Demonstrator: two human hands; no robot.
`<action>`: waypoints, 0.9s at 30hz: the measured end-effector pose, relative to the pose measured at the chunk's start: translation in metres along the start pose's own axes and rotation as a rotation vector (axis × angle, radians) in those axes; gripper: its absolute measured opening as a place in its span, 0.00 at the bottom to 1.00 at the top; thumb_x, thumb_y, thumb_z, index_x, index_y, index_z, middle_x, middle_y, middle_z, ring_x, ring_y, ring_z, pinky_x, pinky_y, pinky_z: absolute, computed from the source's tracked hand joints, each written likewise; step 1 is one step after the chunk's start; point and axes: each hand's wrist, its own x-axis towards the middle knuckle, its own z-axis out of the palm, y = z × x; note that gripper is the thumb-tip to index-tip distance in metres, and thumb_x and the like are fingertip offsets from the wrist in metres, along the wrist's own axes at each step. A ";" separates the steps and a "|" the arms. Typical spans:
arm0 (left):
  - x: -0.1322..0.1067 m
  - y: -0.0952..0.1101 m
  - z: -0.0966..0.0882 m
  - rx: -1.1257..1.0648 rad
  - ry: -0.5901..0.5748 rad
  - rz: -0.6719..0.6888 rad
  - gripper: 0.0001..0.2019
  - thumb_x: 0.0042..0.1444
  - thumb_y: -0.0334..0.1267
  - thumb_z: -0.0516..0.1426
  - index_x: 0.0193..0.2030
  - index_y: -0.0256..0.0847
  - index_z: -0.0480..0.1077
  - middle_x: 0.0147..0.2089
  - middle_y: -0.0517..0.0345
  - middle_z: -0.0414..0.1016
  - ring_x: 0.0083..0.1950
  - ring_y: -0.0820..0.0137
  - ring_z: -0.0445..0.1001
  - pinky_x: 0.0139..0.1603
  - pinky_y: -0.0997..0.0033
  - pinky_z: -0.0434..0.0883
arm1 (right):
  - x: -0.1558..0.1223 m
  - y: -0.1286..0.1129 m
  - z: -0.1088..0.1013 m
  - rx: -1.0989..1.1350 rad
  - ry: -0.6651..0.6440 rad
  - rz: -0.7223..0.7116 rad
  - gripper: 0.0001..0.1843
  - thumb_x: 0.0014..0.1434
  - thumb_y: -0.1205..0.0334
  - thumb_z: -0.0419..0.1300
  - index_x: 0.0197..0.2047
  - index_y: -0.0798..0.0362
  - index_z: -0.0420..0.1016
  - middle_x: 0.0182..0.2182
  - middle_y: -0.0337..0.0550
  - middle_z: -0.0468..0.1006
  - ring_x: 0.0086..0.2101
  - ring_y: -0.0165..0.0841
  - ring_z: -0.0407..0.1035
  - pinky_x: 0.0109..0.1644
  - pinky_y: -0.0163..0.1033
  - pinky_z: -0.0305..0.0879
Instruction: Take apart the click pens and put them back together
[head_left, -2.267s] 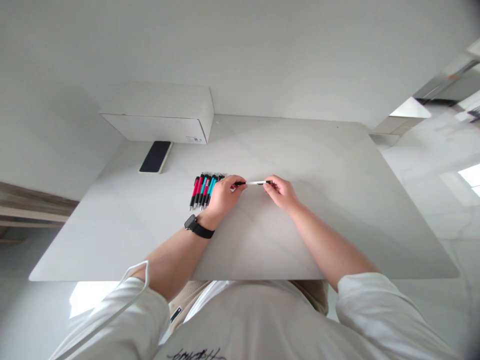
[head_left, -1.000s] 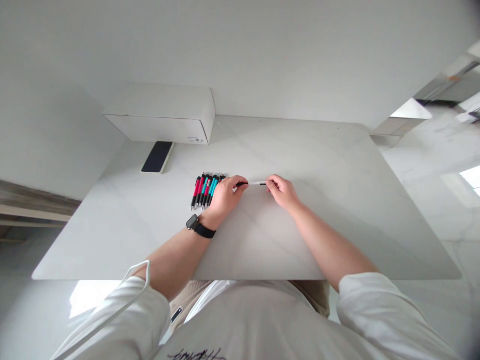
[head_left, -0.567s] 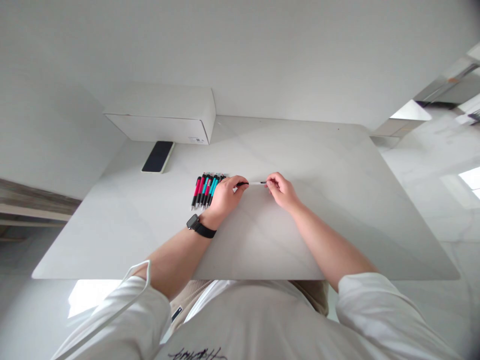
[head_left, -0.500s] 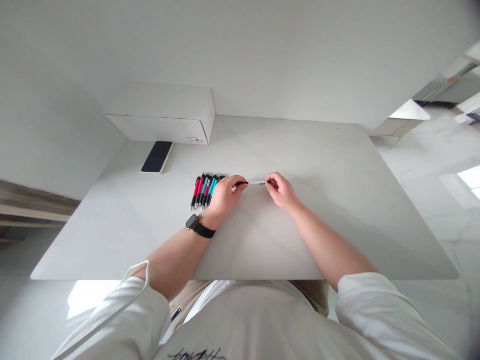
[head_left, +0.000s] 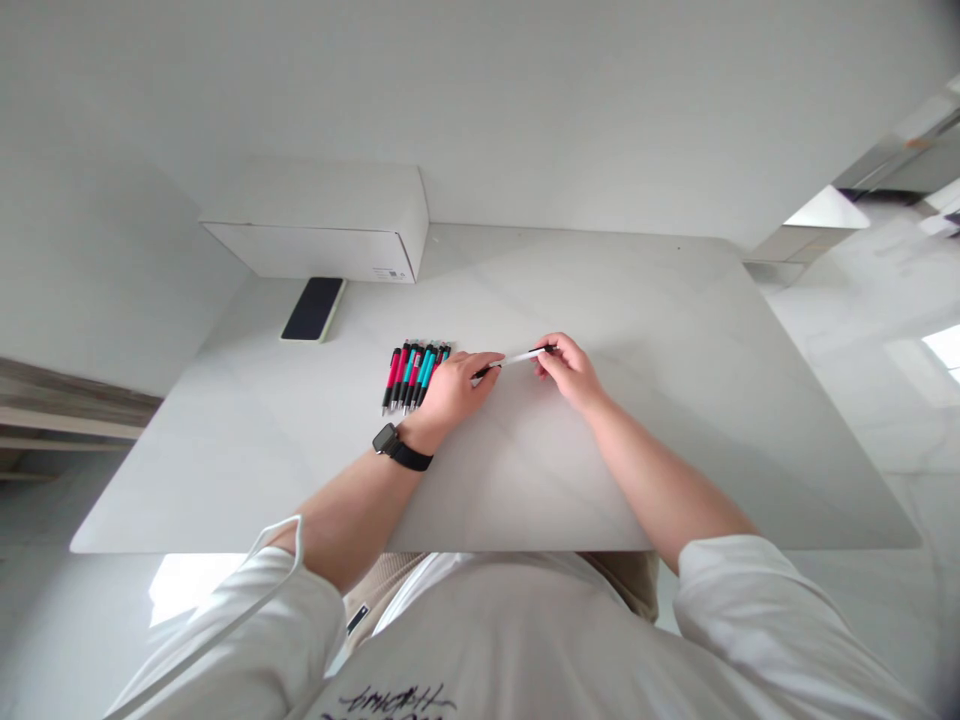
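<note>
At the middle of the table (head_left: 645, 480), the left hand (head_left: 459, 386) and right hand (head_left: 573, 372) are apart, each pinching one dark end of the white-and-black pen (head_left: 519, 357), apparently to steady it. Red and teal pens (head_left: 427, 367) lie parallel beside the left hand, presumably for easy access. Print on the white box (head_left: 300, 252) is too small to read; the inverted shirt (head_left: 510, 640) lettering is illegible.

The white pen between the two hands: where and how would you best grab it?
Probably pinch the white pen at its slim, straight middle, from above: that stretch shows bare between the left hand and the right hand, which hold its dark ends.
</note>
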 end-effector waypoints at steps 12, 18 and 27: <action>-0.003 0.001 -0.003 -0.076 -0.055 -0.044 0.10 0.66 0.40 0.56 0.48 0.45 0.77 0.36 0.57 0.80 0.37 0.67 0.78 0.40 0.70 0.72 | 0.020 0.010 -0.035 0.000 0.243 0.113 0.12 0.59 0.49 0.58 0.42 0.45 0.68 0.23 0.32 0.67 0.21 0.30 0.61 0.22 0.35 0.55; -0.003 0.002 -0.003 -0.098 -0.062 -0.080 0.12 0.68 0.43 0.55 0.49 0.44 0.76 0.35 0.57 0.81 0.36 0.68 0.79 0.38 0.72 0.72 | 0.018 0.011 -0.045 -0.357 0.228 0.098 0.09 0.59 0.54 0.57 0.40 0.46 0.73 0.22 0.33 0.69 0.24 0.32 0.62 0.29 0.36 0.58; -0.002 0.000 -0.002 -0.115 -0.082 -0.090 0.12 0.68 0.44 0.55 0.50 0.44 0.77 0.35 0.57 0.82 0.36 0.68 0.80 0.39 0.72 0.74 | 0.015 0.009 -0.043 -0.463 0.205 0.020 0.08 0.59 0.57 0.57 0.40 0.47 0.76 0.24 0.33 0.71 0.27 0.32 0.64 0.33 0.37 0.59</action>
